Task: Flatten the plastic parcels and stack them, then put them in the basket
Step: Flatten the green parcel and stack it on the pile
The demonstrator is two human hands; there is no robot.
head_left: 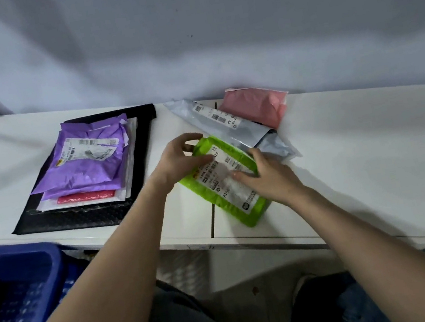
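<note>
At frame centre, I am watching the green parcel (226, 181) lying on the white table (358, 140): the left hand (179, 158) is curling around its far end, the right hand (268, 176) pressing flat-fingered on its label; stack (87, 166) upper left, basket (16, 294) lower left.

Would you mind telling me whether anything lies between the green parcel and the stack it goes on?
Nothing visible does. The green parcel, under both hands, is separated from the stack only by bare white table; the purple parcel on top is uncovered.
</note>
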